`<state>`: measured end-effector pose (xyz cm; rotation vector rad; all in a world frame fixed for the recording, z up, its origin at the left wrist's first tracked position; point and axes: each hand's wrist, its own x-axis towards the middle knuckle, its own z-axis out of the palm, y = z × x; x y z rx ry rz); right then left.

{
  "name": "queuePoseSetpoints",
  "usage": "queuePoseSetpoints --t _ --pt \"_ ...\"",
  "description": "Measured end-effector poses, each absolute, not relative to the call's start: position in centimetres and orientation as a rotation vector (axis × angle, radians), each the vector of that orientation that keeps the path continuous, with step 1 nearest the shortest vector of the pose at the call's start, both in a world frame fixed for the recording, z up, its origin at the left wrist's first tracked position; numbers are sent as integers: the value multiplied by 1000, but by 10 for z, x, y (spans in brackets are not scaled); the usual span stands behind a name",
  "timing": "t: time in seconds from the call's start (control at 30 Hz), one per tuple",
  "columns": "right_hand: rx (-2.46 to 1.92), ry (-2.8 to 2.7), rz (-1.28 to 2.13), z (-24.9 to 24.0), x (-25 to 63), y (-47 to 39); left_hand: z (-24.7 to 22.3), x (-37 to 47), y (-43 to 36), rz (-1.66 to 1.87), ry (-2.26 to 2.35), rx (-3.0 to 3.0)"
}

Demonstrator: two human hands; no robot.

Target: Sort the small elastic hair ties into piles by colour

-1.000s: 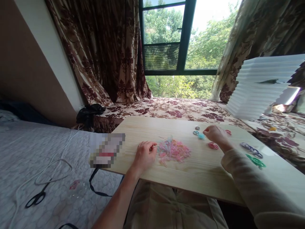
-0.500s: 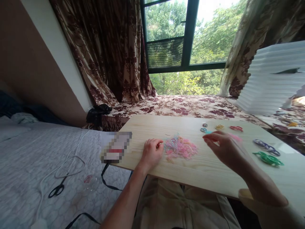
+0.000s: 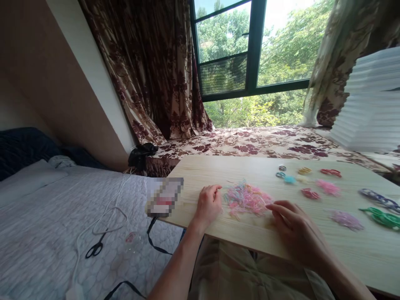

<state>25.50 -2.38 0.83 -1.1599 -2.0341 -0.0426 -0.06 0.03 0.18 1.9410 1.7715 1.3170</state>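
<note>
A loose pile of pastel rubber bands [image 3: 248,199], mostly pink with some blue and yellow, lies on the pale wooden table [image 3: 200,171] between my hands. My left hand [image 3: 209,205] rests at the pile's left side, fingers curled and closed; anything inside them is hidden. At the pile's right edge, my right hand [image 3: 292,227] has its thumb and fingers close together, touching the bands; what they pinch is too small to make out. Beyond it lie sorted groups: a pink bunch [image 3: 328,187], a red-pink bunch [image 3: 310,193] and a lilac bunch [image 3: 346,220].
Farther right are a green band bundle [image 3: 381,217], dark blue rings [image 3: 379,199], red bands [image 3: 330,172] and yellow bands [image 3: 304,171]. A blurred-out phone-like object [image 3: 165,198] sits at the table's left edge. Black scissors [image 3: 94,249] and a white cable lie on the bed [image 3: 56,216].
My right hand has moved back from the sorted groups to the pile's right edge, uncovering the pink, red-pink and lilac bunches. My left hand stays beside the pile. The view has turned slightly left.
</note>
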Motion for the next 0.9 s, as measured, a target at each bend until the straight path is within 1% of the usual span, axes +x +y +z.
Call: queuePoseSetpoints --t 0.3,0.63,0.77,0.9 --pt "-1110 -2147 -80 12 241 -24 3 0 0 1320 1764 1867" --pt "-1403 -2456 -12 52 180 11 9 1 -4 1306 1761 1835" --pt "-1439 -2476 -14 53 176 20 11 1 -5 1308 1758 1817" --pt "-1378 -2556 -7 50 170 22 12 0 -4 1311 1755 1799"
